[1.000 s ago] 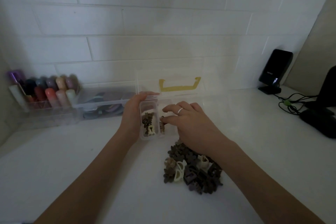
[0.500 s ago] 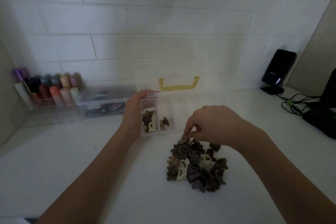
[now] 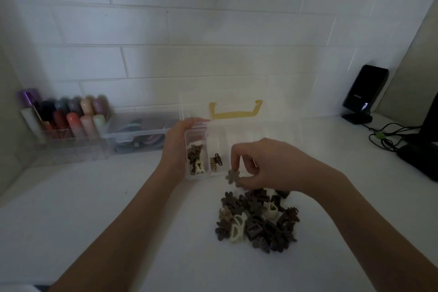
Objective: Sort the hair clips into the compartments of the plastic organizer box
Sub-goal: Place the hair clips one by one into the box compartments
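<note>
A clear plastic organizer box (image 3: 237,130) stands open on the white counter, its lid with a yellow handle (image 3: 234,111) leaning back against the wall. My left hand (image 3: 176,147) grips the box's left end. The leftmost compartment holds several brown clips and a cream one (image 3: 196,161); the second compartment holds a few brown clips (image 3: 215,161). My right hand (image 3: 272,166) pinches a brown flower-shaped hair clip (image 3: 233,176) just in front of the box. A pile of brown and cream hair clips (image 3: 258,220) lies below that hand.
At the left wall sit a clear rack of coloured tubes (image 3: 64,118) and a clear lidded box of hair ties (image 3: 139,133). A black speaker (image 3: 362,92), cables (image 3: 388,135) and a dark device (image 3: 422,161) occupy the right side.
My right hand left the box, dipped to the pile and has lifted a brown flower clip off it toward the box. My left hand has kept its hold on the box.
</note>
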Tool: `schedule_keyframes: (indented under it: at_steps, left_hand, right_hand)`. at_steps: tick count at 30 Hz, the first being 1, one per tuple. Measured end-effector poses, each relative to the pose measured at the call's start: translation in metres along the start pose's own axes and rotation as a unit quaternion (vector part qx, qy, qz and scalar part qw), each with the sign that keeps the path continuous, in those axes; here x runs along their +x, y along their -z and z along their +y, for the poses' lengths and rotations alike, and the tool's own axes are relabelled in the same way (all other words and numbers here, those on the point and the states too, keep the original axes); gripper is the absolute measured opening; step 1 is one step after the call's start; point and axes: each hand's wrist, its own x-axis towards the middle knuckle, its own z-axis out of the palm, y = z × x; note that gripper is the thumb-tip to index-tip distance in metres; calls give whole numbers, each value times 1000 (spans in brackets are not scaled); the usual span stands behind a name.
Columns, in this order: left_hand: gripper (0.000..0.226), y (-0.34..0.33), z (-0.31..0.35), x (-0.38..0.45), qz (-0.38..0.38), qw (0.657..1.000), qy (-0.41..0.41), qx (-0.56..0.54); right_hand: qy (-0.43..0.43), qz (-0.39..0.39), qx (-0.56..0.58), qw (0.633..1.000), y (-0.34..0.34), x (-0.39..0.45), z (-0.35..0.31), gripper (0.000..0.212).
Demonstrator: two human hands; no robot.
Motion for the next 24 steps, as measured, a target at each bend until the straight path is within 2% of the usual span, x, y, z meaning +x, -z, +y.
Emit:
schedule_keyframes:
  at_steps: [7,11,17,21,24]
  left_hand:
    - [26,2,-2,2,-3,1000,-1,2]
    - [26,1,-2,1,-4,1000,4,1]
    - [26,1,-3,-2,-17,1000,-18,6]
    - [29,-1,-7,-6,-34,999,-27,26]
    - [28,-3,-7,-6,-37,999,-15,17]
  right_hand:
    - [18,114,137,984,-1,1,0,31]
    - [20,156,188,969,-2,2,-1,24]
    - [34,199,214,956,-16,9,-13,23]
    - [61,214,156,962,-29,14,-19,16]
    - [61,241,152,957,-37,17,-17,20]
